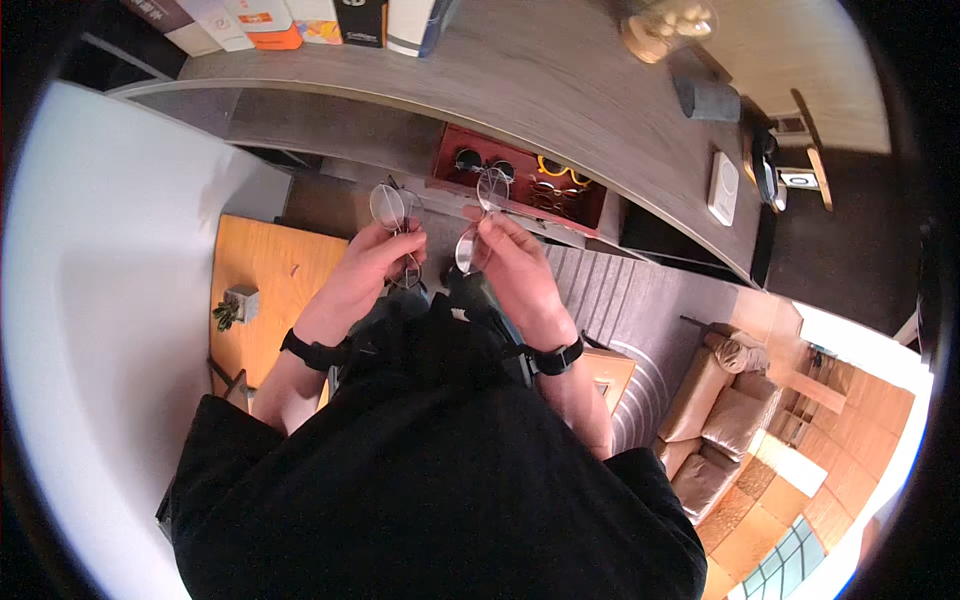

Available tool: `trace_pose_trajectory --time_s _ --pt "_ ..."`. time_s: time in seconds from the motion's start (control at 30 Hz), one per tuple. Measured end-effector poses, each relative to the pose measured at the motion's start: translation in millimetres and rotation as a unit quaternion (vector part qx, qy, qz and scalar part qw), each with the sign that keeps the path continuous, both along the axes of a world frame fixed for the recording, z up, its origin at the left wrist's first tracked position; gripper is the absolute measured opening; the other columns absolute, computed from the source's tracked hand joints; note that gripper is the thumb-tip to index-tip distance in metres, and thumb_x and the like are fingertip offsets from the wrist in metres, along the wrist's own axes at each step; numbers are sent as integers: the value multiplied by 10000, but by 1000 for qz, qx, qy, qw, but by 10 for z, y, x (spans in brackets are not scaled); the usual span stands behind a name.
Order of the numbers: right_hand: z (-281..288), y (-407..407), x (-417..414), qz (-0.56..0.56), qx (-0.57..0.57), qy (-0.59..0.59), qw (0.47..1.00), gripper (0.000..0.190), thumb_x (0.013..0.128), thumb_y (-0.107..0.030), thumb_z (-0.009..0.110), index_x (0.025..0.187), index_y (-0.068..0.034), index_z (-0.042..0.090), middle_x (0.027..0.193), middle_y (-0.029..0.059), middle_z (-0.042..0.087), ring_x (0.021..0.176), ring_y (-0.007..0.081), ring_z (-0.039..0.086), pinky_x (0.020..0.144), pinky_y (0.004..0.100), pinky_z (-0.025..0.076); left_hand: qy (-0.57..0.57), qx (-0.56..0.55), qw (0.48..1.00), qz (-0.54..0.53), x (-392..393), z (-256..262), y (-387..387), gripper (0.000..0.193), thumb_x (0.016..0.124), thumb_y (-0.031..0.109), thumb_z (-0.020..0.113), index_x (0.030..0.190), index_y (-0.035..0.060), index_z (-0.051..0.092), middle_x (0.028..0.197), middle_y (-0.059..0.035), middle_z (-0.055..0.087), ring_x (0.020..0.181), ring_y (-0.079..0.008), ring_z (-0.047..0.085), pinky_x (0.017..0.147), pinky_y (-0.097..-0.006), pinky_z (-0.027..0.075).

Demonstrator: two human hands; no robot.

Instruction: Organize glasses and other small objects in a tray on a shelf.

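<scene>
My left hand grips eyeglasses with thin dark frames; more than one pair seems bunched there, though the exact number is unclear. In my right hand is a pair of thin-rimmed eyeglasses, one clear lens above the fingers and the other below. Both hands are raised in front of a red tray that looks like a pulled-out drawer. Inside it lie round dark sunglasses, yellow-framed sunglasses and thin metal-framed glasses. The fingers hide parts of the held frames.
A grey wood cabinet top overhangs the tray, with several boxes or books at its back left and a white power bank on the right. A wooden table bearing a potted plant stands left. A brown leather sofa is at right.
</scene>
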State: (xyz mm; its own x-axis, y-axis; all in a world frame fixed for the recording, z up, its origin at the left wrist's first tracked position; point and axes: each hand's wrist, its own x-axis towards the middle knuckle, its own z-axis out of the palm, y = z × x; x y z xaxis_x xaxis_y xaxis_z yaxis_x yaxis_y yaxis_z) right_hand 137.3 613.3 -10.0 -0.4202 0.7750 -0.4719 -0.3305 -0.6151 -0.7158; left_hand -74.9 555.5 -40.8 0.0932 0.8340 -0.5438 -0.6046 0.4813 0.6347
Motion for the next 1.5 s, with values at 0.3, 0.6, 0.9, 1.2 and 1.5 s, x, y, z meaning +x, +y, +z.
trace_pose_trajectory --time_s 0.3,0.6,0.9,1.2,1.5 --pt "-961 1509 249 79 46 -244 965 230 929 -258 753 1119 -141 699 944 -38 695 780 75 588 669 231 455 54 -15 996 76 -253 -86 -56 143 981 230 645 1065 120 607 874 33 597 815 -70 562 703 -229 408" --pt "-2220 2093 -79 137 198 -350 905 322 915 -394 736 1142 -167 709 1034 -16 728 895 104 652 746 262 484 132 -56 987 70 -249 -130 -518 135 995 220 618 1073 111 611 882 41 580 831 -60 542 719 -222 390" --pt "-2409 2176 -313 124 283 -419 854 354 912 -393 719 1156 -138 706 1061 30 734 934 174 666 799 319 501 152 -47 980 122 -370 -123 -685 168 1009 229 612 1102 90 612 893 39 580 788 -59 512 708 -219 374" --pt "-2522 2325 47 173 324 -420 830 386 910 -393 702 1171 -108 703 1088 76 740 973 245 680 853 375 519 152 -52 982 99 -392 -195 -625 192 992 266 654 1106 113 629 886 44 585 811 -50 524 729 -212 392" --pt "-2069 2048 299 379 389 -594 594 487 790 -386 768 1163 -80 700 1102 163 726 1039 328 681 906 397 528 135 -36 986 92 -376 -314 -549 166 997 219 643 1116 104 630 883 45 592 831 -64 552 752 -225 420"
